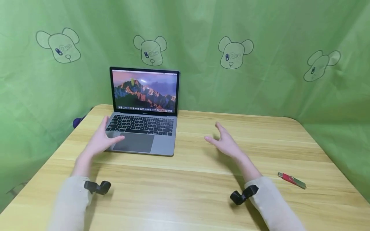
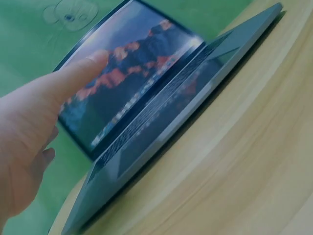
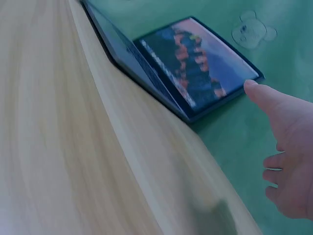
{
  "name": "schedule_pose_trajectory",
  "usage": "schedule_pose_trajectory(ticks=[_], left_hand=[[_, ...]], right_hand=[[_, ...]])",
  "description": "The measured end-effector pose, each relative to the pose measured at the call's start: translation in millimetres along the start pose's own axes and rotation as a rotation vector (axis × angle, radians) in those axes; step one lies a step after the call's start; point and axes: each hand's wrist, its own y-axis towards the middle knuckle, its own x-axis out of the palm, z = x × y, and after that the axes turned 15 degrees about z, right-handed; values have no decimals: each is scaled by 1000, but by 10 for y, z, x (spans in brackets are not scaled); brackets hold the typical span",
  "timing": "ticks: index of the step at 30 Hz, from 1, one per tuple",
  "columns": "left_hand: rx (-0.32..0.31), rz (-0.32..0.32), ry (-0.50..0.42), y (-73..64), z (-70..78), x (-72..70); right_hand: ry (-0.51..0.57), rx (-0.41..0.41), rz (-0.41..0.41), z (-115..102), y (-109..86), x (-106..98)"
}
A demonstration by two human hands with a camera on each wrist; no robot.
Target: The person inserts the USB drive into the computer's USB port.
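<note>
An open laptop (image 1: 163,144) stands on the left half of the wooden table, its screen (image 1: 145,91) lit with a mountain picture. In the head view my left hand (image 1: 99,139) overlaps the laptop's front left corner, thumb spread toward the trackpad and fingers along the left side. The left wrist view shows that hand (image 2: 29,127) with its thumb extended in front of the screen. My right hand (image 1: 226,144) hovers over the table to the right of the laptop, thumb and fingers apart, holding nothing. In the right wrist view, this hand (image 3: 293,147) casts a shadow on the tabletop.
A red and grey USB stick (image 1: 292,180) lies on the table at the right, beyond the right forearm. Green cloth (image 1: 196,86) with bear-head drawings hangs behind and around the table (image 1: 162,186). Something dark purple (image 1: 76,122) shows past the table's left edge.
</note>
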Motion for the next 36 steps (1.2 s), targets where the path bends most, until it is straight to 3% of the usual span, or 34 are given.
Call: schedule_pose_trajectory(ticks=[7,17,22,28,36], left_hand=[[-59,-30,-22,-24,-225,-178],[-97,-131,58,-37,-428,-250],[-99,-173,55,-42,-463,-240],[-80,-206,82,-37,-470,-205],[-62,-216,87,-36,-473,-194]], right_hand=[[94,-14,-64,-225,-9,294],[129,-42,-191,-459,-60,738],[72,-71,-208,-520,-84,896],[78,-129,-215,-551,-115,1040],[11,-160,-219,-614,-163,1085]])
